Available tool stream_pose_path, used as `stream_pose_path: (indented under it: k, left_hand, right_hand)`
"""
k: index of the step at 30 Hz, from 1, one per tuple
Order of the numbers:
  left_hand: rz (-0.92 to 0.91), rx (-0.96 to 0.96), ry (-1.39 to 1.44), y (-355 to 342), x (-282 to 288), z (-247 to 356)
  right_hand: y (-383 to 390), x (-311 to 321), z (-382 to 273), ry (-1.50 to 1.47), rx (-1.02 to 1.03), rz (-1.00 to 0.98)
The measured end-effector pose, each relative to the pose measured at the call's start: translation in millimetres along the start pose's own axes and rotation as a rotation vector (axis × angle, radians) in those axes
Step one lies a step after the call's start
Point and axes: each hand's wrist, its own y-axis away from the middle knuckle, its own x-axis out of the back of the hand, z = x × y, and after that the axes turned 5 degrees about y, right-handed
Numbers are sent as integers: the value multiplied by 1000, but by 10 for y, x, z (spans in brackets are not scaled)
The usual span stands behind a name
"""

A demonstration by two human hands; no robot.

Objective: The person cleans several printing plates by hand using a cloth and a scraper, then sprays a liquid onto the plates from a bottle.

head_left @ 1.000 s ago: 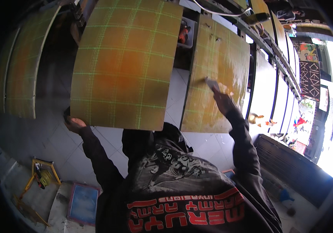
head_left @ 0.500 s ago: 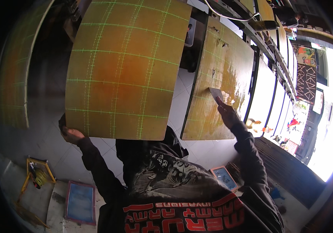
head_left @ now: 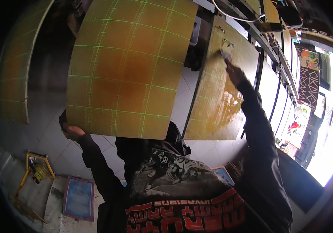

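Far left: gridded board [head_left: 17, 73], pale right edge. Then the middle board [head_left: 127, 77], green grid lines, orange patch at centre. Left hand [head_left: 73, 132] at its near-left corner, fingers curled; something dark at the fingertips. Can't tell if the grip is pinching that or the board edge. No real change on this side; the hand sits at the same corner as half a second ago.

Below that corner: yellow frame [head_left: 38, 157] and blue panel [head_left: 78, 198].

Right board [head_left: 207, 112]: right hand [head_left: 234, 73] pinching the scraper [head_left: 225, 54], grip closed on it. Change: scraper has gone from mid-board up toward the far edge, left of centre, just below the dark marks [head_left: 228, 45]. Means the blade is now at the far part, and the glossy, streaked patch [head_left: 230, 101] on the near half is uncovered. Patch looks wet; uneven, streaks run toward the near edge.

Beyond the right edge: white boards [head_left: 269, 85], blown out by light. Metal rail [head_left: 248, 27] past the far-right corner.
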Motion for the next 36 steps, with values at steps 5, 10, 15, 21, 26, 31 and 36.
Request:
stream_pose_path:
  k: [5,10,15,21,26,31,36]
  left_hand:
    - [221,56,-145,-55,21,-335]
    - [162,61,-55,-67,-52,-424]
    - [246,51,64,-112,-7,-488]
    - [34,-148,-726,-413,261,-991]
    - [-41,-209,-573,-303,155,-678]
    - [-16,-247,-707,-406,195,-786]
    - [93,-88,-633,-465,312,-906]
  right_hand:
    - [-84,594,-426,-142,-242,-121]
    - [885,106,-148,-347,26,191]
    - [2231,-578,-367,-424,-99,219]
    - [3209,-973,-597,-466,-343,137]
    - [3405,-1151,-507,-267,-269,45]
    - [2857,-1127,-247,-235,-263,97]
    - [1956,-555,168,-172,-234,-91]
